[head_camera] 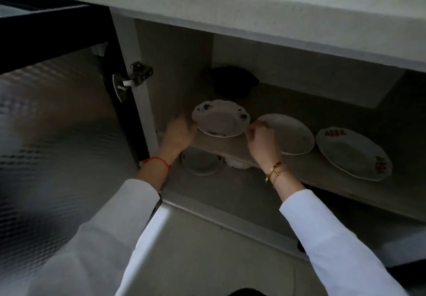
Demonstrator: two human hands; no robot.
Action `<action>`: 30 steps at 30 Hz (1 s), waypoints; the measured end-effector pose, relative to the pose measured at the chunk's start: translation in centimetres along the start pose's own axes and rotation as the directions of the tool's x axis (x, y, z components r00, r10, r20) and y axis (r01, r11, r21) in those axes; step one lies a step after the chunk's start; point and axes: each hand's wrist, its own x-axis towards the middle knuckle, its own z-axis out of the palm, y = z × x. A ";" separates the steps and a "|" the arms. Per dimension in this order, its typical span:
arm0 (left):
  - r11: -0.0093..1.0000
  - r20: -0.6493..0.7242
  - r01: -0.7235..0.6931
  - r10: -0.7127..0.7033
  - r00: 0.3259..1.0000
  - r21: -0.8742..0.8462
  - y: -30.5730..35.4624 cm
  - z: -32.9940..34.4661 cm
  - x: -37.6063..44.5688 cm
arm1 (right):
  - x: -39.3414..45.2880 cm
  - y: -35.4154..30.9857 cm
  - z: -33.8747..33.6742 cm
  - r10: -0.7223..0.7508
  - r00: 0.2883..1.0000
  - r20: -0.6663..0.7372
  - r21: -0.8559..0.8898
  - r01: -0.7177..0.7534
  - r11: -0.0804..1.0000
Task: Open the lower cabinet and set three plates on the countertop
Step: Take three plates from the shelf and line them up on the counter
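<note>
Reaching into the open lower cabinet, both hands take the blue-flowered plate (220,118) by its rim: the left hand (178,132) grasps the left edge, the right hand (260,137) pinches the right edge, so the plate sits between them, lifted just above the shelf (232,148). Two more plates, a plain plate (290,134) and a red-patterned plate (352,152), lie flat on the shelf to the right, under the countertop (230,7)

The left hand (178,132) is smeared by motion blur, so whether its fingers touch the blue-flowered plate (220,119) cannot be told. The right hand (261,142) covers the near left rim of the middle plate (288,134). On the cabinet floor, the shelf's front edge (230,149) hides part of a plate stack (200,164). A dark object (232,82) at the shelf's back stays unidentifiable.
</note>
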 end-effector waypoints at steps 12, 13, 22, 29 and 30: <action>0.992 0.044 0.115 -0.113 0.993 -0.054 -2.2 3.8 5.2 | 5.2 1.9 6.0 0.235 0.952 0.196 0.084 -0.256 0.963; 0.991 0.047 0.115 -0.112 0.993 -0.068 -2.3 3.9 5.4 | 5.3 1.9 6.3 0.263 0.942 0.210 0.145 -0.296 0.944; 0.982 -0.016 0.081 -0.085 0.996 -0.173 -3.0 4.4 5.4 | 4.8 0.8 6.4 0.364 0.890 0.276 0.479 -0.455 0.750; 0.896 -0.096 0.056 -0.109 0.989 -0.440 -3.3 4.3 1.7 | 1.6 0.5 5.8 0.353 0.902 0.248 0.521 -0.432 0.736; 0.886 -0.114 0.040 -0.104 0.988 -0.462 -3.3 4.2 1.0 | 1.1 0.4 5.7 0.350 0.909 0.224 0.514 -0.416 0.751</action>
